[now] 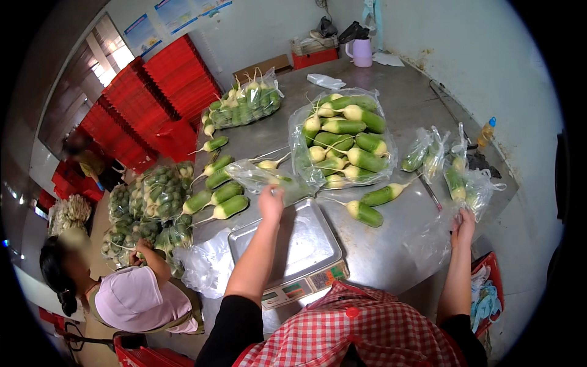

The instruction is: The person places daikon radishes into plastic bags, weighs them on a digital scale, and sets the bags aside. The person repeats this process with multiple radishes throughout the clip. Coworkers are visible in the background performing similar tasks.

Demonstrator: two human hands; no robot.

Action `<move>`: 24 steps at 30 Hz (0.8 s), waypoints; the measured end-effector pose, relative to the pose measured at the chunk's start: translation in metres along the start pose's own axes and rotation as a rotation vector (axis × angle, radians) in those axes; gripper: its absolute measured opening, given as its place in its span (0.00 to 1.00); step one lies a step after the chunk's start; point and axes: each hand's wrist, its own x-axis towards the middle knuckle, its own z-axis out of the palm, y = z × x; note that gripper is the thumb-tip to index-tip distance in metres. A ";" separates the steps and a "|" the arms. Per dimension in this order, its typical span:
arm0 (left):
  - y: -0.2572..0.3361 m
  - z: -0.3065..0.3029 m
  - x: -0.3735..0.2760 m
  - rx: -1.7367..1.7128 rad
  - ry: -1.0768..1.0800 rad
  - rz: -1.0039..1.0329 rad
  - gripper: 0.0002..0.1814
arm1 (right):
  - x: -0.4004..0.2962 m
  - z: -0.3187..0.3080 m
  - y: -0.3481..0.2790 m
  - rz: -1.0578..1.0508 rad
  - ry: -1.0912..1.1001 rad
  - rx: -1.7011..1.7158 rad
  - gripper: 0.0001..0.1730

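Note:
My left hand (271,204) pinches a clear plastic bag (250,176) above the left back corner of the steel weighing pan (302,247). A green-and-white radish (270,164) shows at that bag's far edge; whether it lies inside or behind is unclear. Over at the right, my right hand (464,225) has its fingers closed on a thin clear bag (429,241) that hangs loosely toward the table. Just beyond those fingers lies a bagged radish (455,181). The pan sits on a digital scale (305,286) in front of me, with nothing on it.
A large open bag of radishes (348,137) stands mid-table, two loose radishes (364,213) before it. More radishes (229,206) lie left. A pen (431,192) and bagged radishes (433,156) are right. A co-worker (133,298) works close by at left, near bagged produce (160,192).

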 end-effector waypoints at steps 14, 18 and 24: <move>0.175 -0.140 0.132 -0.813 0.177 0.010 0.15 | 0.022 0.039 0.106 -0.339 -0.360 -0.914 0.44; 0.254 -0.189 0.092 -0.859 0.077 0.161 0.15 | 0.047 0.046 0.106 -0.412 -0.299 -0.688 0.34; 0.258 -0.227 0.059 -0.702 0.030 0.156 0.13 | -0.072 0.129 0.061 -0.730 -0.558 -0.886 0.24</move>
